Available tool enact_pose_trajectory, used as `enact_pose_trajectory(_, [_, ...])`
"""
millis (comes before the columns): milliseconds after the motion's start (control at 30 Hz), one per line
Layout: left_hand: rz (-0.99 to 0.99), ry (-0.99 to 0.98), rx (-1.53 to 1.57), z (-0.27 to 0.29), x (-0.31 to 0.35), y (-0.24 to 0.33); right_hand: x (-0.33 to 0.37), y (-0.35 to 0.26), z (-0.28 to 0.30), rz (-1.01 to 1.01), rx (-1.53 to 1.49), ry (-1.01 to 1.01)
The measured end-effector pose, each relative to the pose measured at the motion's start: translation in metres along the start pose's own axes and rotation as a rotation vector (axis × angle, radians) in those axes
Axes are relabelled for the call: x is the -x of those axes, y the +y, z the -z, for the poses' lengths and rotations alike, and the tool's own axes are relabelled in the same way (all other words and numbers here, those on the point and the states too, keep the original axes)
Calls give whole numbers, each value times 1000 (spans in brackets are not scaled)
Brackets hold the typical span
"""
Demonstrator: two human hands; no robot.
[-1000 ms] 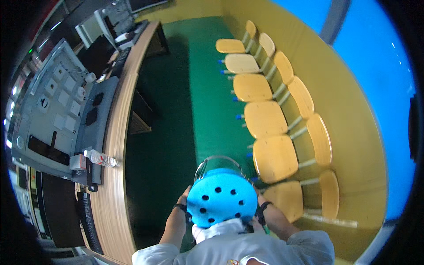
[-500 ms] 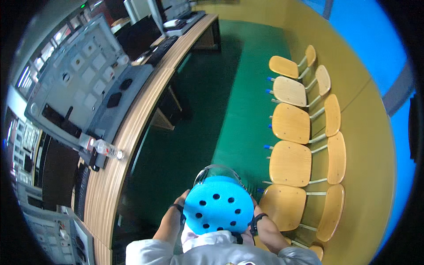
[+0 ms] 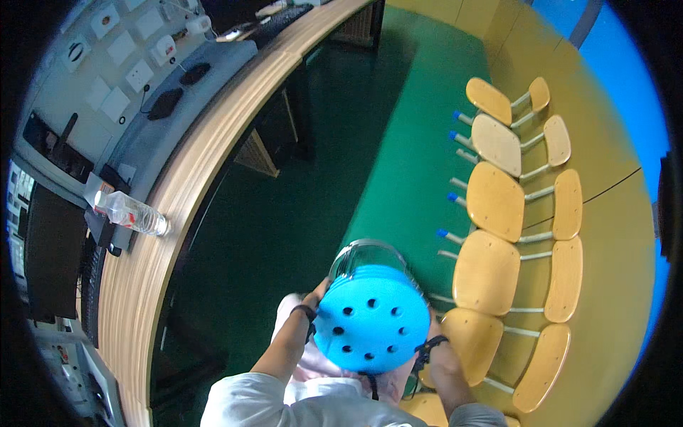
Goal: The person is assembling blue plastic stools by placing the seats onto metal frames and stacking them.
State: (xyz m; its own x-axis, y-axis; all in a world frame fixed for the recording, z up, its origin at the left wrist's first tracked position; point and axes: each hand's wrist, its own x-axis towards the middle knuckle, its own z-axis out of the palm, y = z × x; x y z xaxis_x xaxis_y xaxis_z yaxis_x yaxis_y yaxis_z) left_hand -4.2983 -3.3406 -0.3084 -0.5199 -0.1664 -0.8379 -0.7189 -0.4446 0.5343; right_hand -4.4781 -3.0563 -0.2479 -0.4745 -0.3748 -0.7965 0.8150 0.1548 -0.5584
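Observation:
A stack of round blue stools (image 3: 373, 327) is held in front of my body. The top seat has a ring of dark holes, more seat edges show in layers beneath it, and curved metal tubing sticks out at the far side. My left hand (image 3: 318, 293) grips the stack at its left edge, and my right hand (image 3: 435, 327) holds the right edge. The seat hides most fingers of both hands. Dark straps circle both wrists.
A row of wooden chairs (image 3: 496, 201) with pale metal legs lines the yellow wall (image 3: 605, 149) on the right. Along the left runs a long wooden counter (image 3: 135, 306) bearing a clear plastic bottle (image 3: 133, 213) and grey equipment cases (image 3: 153, 114). Green floor (image 3: 398, 164) lies between.
My view has shifted forward along the counter, so the bottle and the near cases sit closer. The stools stay between my hands and appear slightly farther right in view.

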Motion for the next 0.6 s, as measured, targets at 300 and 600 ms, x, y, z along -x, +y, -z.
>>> enact_pose_trajectory(300, [-343, 227, 410, -2, -67, 29, -133, -22, 9, 431, 92, 33])
enact_pose_trajectory(600, [-159, 305, 71, -29, -49, 69, -85, -20, 10, 138, 197, 301])
